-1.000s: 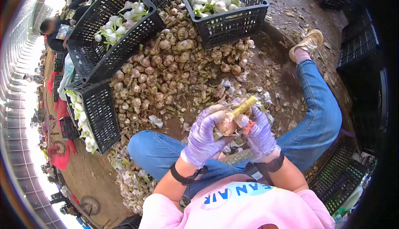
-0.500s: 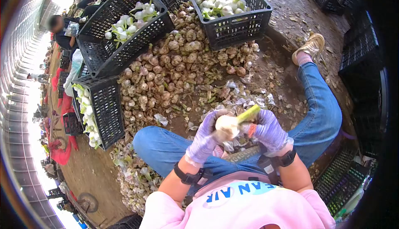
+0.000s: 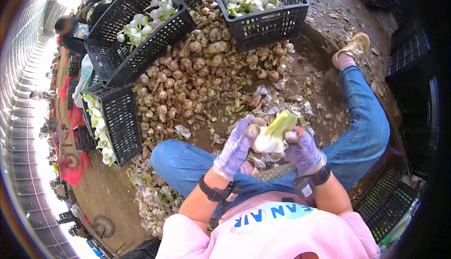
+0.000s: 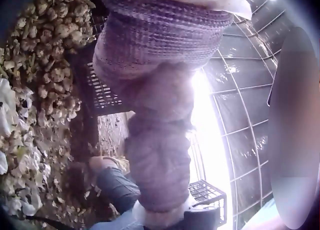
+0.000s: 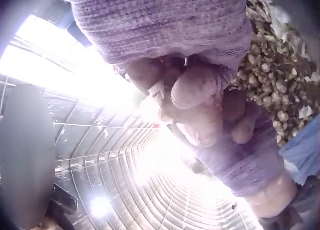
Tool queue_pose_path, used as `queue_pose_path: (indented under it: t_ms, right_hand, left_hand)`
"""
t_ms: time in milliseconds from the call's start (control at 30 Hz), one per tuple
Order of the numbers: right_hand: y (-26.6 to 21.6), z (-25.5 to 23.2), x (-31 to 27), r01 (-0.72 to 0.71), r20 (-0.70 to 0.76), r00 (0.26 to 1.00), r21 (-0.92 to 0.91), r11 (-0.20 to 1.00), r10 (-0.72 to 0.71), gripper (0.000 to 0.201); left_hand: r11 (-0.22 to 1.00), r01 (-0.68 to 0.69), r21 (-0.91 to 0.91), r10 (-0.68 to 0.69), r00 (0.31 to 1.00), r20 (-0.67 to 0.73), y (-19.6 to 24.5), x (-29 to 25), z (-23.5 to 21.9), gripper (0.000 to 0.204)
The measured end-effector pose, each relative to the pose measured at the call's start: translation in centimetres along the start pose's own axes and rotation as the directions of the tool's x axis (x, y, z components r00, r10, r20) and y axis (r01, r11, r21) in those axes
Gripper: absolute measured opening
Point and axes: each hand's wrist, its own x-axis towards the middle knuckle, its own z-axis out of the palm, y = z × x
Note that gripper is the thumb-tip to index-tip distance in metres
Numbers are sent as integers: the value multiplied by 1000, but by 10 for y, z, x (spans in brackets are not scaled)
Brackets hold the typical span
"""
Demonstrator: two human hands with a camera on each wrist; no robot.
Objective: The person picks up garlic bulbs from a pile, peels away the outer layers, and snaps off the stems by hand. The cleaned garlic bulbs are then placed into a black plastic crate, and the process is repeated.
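Note:
A garlic bulb [image 3: 270,142] with pale, clean skin and a thick green stem is held up over the person's lap in the head view. The left hand [image 3: 236,147], in a purple knit glove with bare fingertips, grips the bulb's left side. On the other side the gloved right hand [image 3: 304,152] pinches at the bulb near the stem base, with an orange-red patch by its fingertips. In the right wrist view the right hand's glove [image 5: 165,27] and its curled fingers hide most of the bulb. The left hand's glove [image 4: 160,45] fills the top of the left wrist view.
A heap of unpeeled garlic [image 3: 188,78] lies ahead. Black crates of cleaned garlic stand around it: one at the back [image 3: 270,26], one at the back left [image 3: 110,64], one at the left [image 3: 124,125]. Peeled skins [image 3: 155,195] litter the ground by the left knee.
The bulb has gone from brownish, dirty outer skin to white, and its stem now looks pale green. Both hands have turned it and stay close together over the lap.

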Motion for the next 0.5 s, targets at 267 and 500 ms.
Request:
queue_pose_path:
  t_ms: [267,500]
  right_hand:
    - [-14,25,-10,-4,-3,1000,67,998,5,70]
    - [-6,16,-8,21,-17,1000,46,999,-20,70]
  left_hand:
    - [995,-95,-7,95,991,99,6,6,-6,78]
    - [988,-115,103,124,989,-80,6,7,2,78]
